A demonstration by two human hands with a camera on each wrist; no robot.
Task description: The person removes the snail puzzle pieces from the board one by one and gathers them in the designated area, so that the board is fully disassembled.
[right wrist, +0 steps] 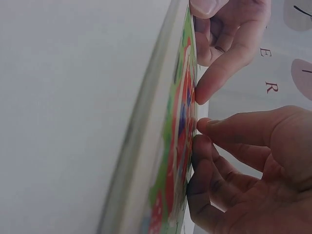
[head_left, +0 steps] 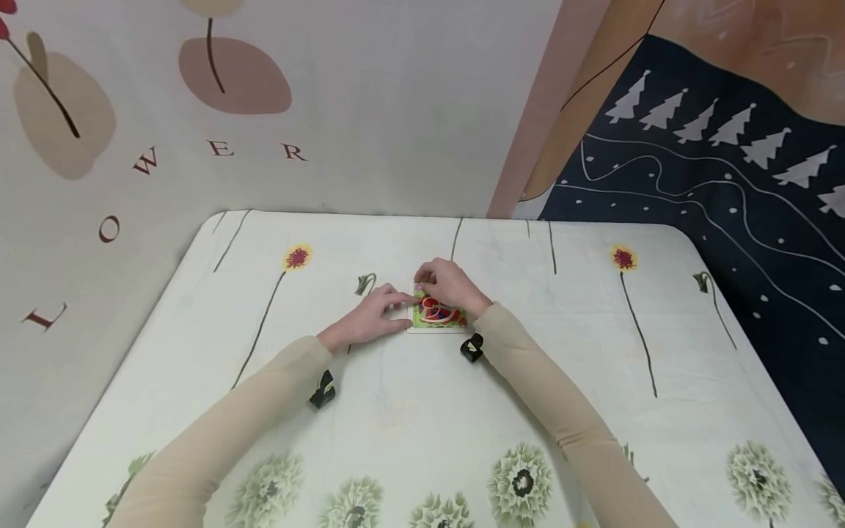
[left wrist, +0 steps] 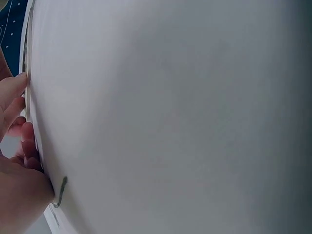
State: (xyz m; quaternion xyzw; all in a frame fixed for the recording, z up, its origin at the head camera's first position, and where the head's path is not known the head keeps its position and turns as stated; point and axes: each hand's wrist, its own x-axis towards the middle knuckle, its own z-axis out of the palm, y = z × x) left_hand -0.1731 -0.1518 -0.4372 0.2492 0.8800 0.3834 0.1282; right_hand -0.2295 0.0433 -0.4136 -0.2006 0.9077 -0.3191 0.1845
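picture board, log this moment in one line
picture board: flat on table | left hand: touching it | right hand: touching it

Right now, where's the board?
Head view: the board lies near mid-frame on the table, left hand at its left edge, right hand over its upper part.

One desk point(head_left: 409, 440) carries one picture board point(head_left: 438, 315). Two grips are in view, one left hand point(head_left: 372, 315) and one right hand point(head_left: 450, 284), with two beige sleeves point(head_left: 244, 418) and two black wrist devices point(head_left: 323, 391). Two red-centred flowers point(head_left: 298, 257) show, plus five letters point(head_left: 220, 149) and probably seven pale trees point(head_left: 764, 149), the last being cut off.
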